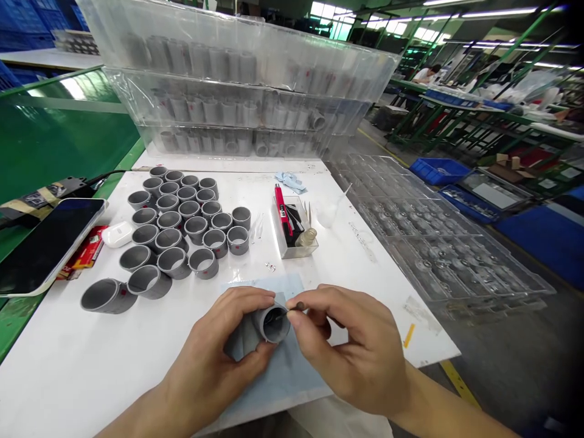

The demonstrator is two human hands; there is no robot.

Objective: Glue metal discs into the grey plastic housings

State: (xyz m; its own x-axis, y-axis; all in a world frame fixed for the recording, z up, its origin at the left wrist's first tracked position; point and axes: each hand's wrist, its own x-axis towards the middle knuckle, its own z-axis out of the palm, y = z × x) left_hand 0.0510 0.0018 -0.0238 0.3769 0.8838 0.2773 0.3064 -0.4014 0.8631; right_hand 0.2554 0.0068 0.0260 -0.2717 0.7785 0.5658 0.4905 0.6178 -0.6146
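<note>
My left hand [223,347] is curled around a short grey tube [261,325], which lies tilted with its open end toward me and to the right. Between thumb and fingertips my right hand [349,340] pinches a small dark slender tool [297,307]. Its thin end reaches into the mouth of the tube; what it touches inside is too dark to make out. Beneath both hands a light blue cloth [278,389] is spread on the white table [347,255]. Several more grey tubes [204,263] stand upright in loose rows at the left.
A clear box [296,249] holds a red-and-black cutter-like tool [283,213]. Behind it rise stacked clear bins [255,79] of tubes. At the left lie a phone [50,243] and a white case [117,234]. Clear trays [429,231] sit beyond the right edge.
</note>
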